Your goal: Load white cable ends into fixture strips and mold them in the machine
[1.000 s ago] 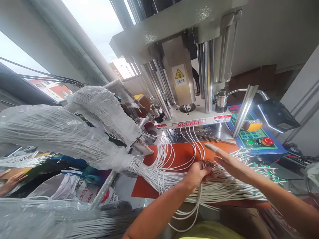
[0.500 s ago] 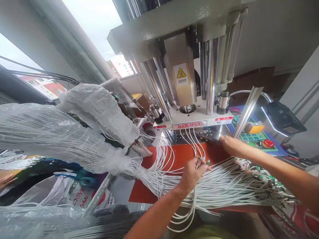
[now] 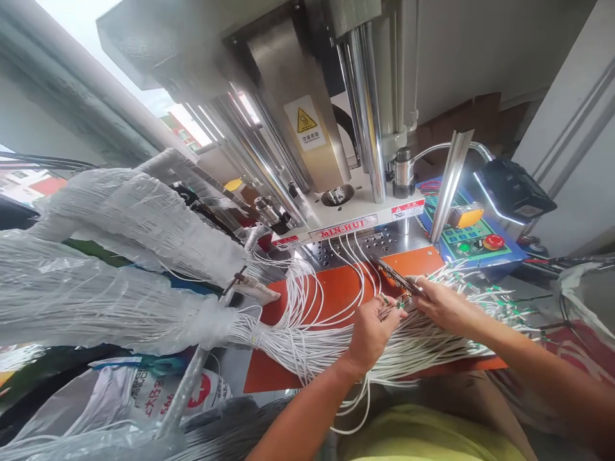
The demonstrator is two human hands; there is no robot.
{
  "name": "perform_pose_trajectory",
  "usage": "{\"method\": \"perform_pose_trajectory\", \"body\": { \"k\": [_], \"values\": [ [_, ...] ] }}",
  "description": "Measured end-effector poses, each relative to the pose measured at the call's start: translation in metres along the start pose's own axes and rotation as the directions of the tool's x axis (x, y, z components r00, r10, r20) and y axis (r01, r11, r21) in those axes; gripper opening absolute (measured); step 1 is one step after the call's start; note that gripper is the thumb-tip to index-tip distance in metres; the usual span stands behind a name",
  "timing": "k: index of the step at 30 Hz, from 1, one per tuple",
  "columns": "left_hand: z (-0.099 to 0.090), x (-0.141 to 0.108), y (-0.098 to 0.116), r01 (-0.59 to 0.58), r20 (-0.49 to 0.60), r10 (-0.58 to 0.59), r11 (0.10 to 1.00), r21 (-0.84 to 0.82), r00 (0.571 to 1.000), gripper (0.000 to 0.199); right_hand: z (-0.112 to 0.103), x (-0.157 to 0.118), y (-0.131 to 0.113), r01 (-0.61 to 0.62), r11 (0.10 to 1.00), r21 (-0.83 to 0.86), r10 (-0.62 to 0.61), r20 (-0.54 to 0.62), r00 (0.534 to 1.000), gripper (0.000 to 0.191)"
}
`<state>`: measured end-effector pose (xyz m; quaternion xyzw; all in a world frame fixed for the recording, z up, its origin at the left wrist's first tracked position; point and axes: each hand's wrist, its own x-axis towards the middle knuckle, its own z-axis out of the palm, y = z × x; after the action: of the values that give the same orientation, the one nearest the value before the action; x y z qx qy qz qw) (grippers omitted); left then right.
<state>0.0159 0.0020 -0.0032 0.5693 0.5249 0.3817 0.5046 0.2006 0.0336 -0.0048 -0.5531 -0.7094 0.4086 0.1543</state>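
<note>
Pinching white wires (image 3: pixel 307 339) – left hand (image 3: pixel 369 336), right hand (image 3: pixel 444 307) beside.

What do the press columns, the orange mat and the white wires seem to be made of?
The press columns look like polished chromed steel, given their mirror-bright streaks. The orange mat looks like matte rubber or silicone, without shine. The white wires look plastic-sheathed, bending softly; their cores are hidden.

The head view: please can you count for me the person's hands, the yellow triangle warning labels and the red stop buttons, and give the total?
Hands: 2 (left hand, right hand)
Yellow triangle warning labels: 1
Red stop buttons: 1
Total: 4
</note>
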Motion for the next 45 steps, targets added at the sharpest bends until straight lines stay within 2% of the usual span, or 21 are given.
{"method": "perform_pose_trajectory", "body": {
  "k": [4, 11, 19, 26, 30, 37, 41, 43, 45],
  "values": [
    [0.006, 0.002, -0.003, -0.066, -0.015, 0.069, 0.988, 0.139, 0.998, 0.013, 0.002, -0.002, 0.002, 0.014, 1.000, 0.013, -0.014, -0.051, 0.999, 0.030],
    [0.011, 0.006, -0.004, -0.194, -0.042, 0.231, 0.892, 0.408, 0.972, 0.015, 0.000, -0.004, 0.001, 0.047, 0.999, 0.021, -0.046, -0.048, 0.998, 0.029],
    [0.011, 0.007, -0.010, -0.190, -0.040, 0.239, 0.854, 0.485, 0.970, 0.015, 0.001, -0.002, -0.003, 0.010, 0.997, -0.076, -0.012, -0.026, 1.000, 0.031],
    [0.009, 0.008, -0.013, -0.175, -0.048, 0.229, 0.850, 0.498, 0.972, 0.017, 0.005, -0.002, -0.002, 0.007, 0.979, -0.206, -0.018, -0.050, 0.999, 0.030],
    [0.007, 0.009, -0.014, -0.172, -0.036, 0.216, 0.858, 0.484, 0.976, 0.019, 0.008, 0.000, 0.002, 0.037, 0.979, -0.203, -0.052, -0.072, 0.996, 0.031],
    [0.011, 0.011, -0.018, -0.095, -0.092, 0.152, 0.886, 0.454, 0.984, 0.017, 0.004, 0.000, 0.005, 0.085, 0.980, -0.179, -0.086, 0.004, 0.996, 0.038],
    [0.008, 0.016, -0.013, -0.040, -0.076, 0.072, 0.933, 0.357, 0.995, 0.018, 0.000, -0.003, 0.006, 0.121, 0.985, -0.124, -0.115, 0.051, 0.992, 0.047],
    [0.004, 0.018, -0.009, -0.010, -0.022, 0.016, 0.963, 0.269, 1.000, 0.020, 0.001, -0.003, 0.005, 0.102, 0.987, -0.124, -0.099, 0.027, 0.995, 0.054],
    [-0.001, 0.019, -0.007, 0.027, 0.018, -0.030, 0.982, 0.185, 0.999, 0.025, 0.005, -0.001, 0.003, 0.060, 0.986, -0.158, -0.060, 0.003, 0.998, 0.051]
  ]
}}
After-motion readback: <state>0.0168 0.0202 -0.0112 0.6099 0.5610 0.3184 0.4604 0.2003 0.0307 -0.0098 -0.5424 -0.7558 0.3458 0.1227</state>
